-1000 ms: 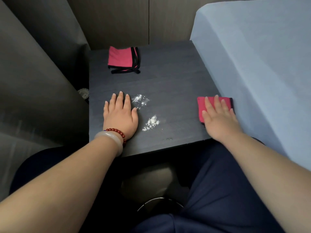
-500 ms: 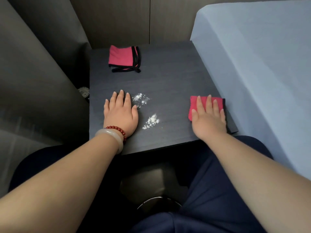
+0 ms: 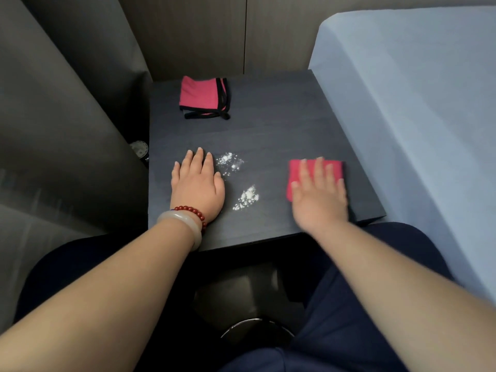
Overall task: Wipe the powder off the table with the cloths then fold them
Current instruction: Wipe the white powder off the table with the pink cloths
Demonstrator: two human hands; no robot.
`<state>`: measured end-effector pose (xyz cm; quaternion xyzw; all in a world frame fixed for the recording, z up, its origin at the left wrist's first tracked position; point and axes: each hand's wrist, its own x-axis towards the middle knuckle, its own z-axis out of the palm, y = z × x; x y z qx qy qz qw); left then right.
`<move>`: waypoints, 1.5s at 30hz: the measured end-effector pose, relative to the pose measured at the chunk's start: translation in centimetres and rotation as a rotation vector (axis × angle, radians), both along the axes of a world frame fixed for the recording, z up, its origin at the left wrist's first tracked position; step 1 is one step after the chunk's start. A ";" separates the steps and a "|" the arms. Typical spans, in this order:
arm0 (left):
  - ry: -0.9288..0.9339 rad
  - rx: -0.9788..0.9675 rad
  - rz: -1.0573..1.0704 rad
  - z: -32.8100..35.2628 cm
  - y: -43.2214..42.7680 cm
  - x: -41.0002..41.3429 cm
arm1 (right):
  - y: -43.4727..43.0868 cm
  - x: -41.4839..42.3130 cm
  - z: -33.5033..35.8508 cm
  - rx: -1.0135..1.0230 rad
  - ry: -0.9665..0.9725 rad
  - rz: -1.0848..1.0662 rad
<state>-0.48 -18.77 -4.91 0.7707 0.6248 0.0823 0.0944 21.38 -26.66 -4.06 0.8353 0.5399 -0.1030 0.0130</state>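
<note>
Two patches of white powder lie on the dark table: a scattered one and a denser one nearer me. My left hand rests flat on the table just left of the powder, fingers together, holding nothing. My right hand presses flat on a folded pink cloth to the right of the powder; its fingers are spread and blurred. A second folded pink cloth with black trim sits at the table's far left.
A light blue bed runs along the table's right side. Grey upholstery stands to the left, with a small round object in the gap. A round metal rim shows below between my knees.
My right hand has slid the pink cloth leftward from the table's right edge toward the powder. My left hand has stayed in place.
</note>
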 end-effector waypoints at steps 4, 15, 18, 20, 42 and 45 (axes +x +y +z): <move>-0.011 0.003 -0.002 0.0 0.1 0.0 | -1.7 -6.4 -0.3 0.056 0.063 0.225; -0.036 -0.002 -0.010 0.1 0.0 -0.1 | 2.9 -4.3 0.1 0.014 0.071 0.177; -0.065 0.005 -0.017 0.1 0.0 -0.1 | -1.2 -7.2 0.4 0.026 0.091 0.306; -0.082 0.006 -0.021 0.1 0.0 -0.1 | -0.6 -6.8 0.6 -0.001 0.084 0.311; 0.123 -0.135 -0.142 1.5 17.5 1.9 | 15.6 -5.7 -0.4 0.010 0.094 0.251; 0.114 0.034 -0.024 1.5 17.2 -0.1 | 19.2 -5.3 -0.5 -0.034 0.088 0.205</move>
